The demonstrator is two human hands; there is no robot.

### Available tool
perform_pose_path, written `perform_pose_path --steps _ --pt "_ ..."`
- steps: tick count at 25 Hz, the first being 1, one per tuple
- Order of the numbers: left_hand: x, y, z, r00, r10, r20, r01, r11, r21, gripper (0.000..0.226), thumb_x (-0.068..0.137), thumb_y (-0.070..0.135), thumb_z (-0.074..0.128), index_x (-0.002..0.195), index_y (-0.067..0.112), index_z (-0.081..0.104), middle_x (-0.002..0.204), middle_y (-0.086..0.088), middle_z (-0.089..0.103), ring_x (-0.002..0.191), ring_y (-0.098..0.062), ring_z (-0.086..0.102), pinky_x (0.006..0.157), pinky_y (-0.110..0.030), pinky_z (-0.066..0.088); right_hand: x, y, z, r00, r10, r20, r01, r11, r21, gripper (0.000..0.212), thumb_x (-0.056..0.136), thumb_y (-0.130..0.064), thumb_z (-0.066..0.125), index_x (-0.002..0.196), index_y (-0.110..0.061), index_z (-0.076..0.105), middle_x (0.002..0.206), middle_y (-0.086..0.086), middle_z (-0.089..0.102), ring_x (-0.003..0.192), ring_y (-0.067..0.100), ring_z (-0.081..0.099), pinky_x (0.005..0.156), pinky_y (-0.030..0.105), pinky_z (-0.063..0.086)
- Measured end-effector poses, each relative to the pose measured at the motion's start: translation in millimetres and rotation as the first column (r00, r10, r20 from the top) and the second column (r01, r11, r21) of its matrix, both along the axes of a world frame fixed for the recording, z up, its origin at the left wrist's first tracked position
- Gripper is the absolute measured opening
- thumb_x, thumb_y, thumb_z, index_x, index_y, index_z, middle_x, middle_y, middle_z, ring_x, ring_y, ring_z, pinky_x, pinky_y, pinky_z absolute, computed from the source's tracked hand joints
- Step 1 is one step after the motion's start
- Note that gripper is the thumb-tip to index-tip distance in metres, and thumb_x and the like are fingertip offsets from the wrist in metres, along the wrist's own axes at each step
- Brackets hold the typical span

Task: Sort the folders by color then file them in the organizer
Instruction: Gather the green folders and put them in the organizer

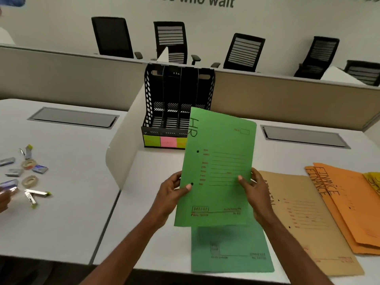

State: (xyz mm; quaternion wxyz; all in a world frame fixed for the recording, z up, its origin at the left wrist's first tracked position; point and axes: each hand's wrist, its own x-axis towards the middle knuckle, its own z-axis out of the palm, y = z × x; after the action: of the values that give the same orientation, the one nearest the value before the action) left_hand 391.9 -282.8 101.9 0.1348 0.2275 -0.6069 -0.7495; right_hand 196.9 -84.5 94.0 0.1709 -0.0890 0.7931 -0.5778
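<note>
Orange FINANCE folders point(353, 212) lie at right; the green HR folder point(218, 167), pinched edgewise by left hand point(174, 191) and right hand point(256, 188), overlaps the black organizer point(172, 93).

Left hand point(171, 194), right hand point(257, 192): both bare, thumbnails short. Forearms point(287, 239) bare to near edge of view.

The white desk point(156, 167) carries a black organizer point(176, 112) at upper centre and a green folder point(230, 249) flat at lower centre. To its right lie a brown folder point(308, 219), then overlapping orange folders point(353, 212). On the adjoining desk point(61, 212) at left lie tape rolls point(29, 181) and small wrapped items point(40, 168).
</note>
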Motion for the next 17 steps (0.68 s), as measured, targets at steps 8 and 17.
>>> perform_pose_path --steps 8,17 --pt "3.5 -50.5 23.3 0.999 -0.013 0.042 0.033 0.85 -0.525 0.049 0.099 0.009 0.061 0.135 0.042 0.053 0.121 0.022 0.069 0.106 0.002 0.069 0.087 -0.023 0.06 -10.2 -112.5 78.9 0.954 0.298 -0.011 -0.297 0.944 -0.141 0.076 0.091 -0.047 0.066 0.156 -0.035 0.027 0.15 -0.013 0.044 0.13 0.017 0.052 0.105 0.051 0.045" --pt "-35.9 -74.0 28.6 0.885 0.388 -0.257 -0.447 0.553 -0.703 0.044 0.101 0.015 0.061 0.144 0.012 0.054 0.125 -0.004 0.07 0.095 -0.015 0.071 0.075 -0.018 0.06 -8.9 -221.1 256.4 0.796 0.6 -0.075 -0.588 0.74 -0.326 0.079 0.089 -0.055 0.064 0.153 -0.03 0.025 0.147 -0.002 0.043 0.132 0.024 0.041 0.093 0.059 0.054"
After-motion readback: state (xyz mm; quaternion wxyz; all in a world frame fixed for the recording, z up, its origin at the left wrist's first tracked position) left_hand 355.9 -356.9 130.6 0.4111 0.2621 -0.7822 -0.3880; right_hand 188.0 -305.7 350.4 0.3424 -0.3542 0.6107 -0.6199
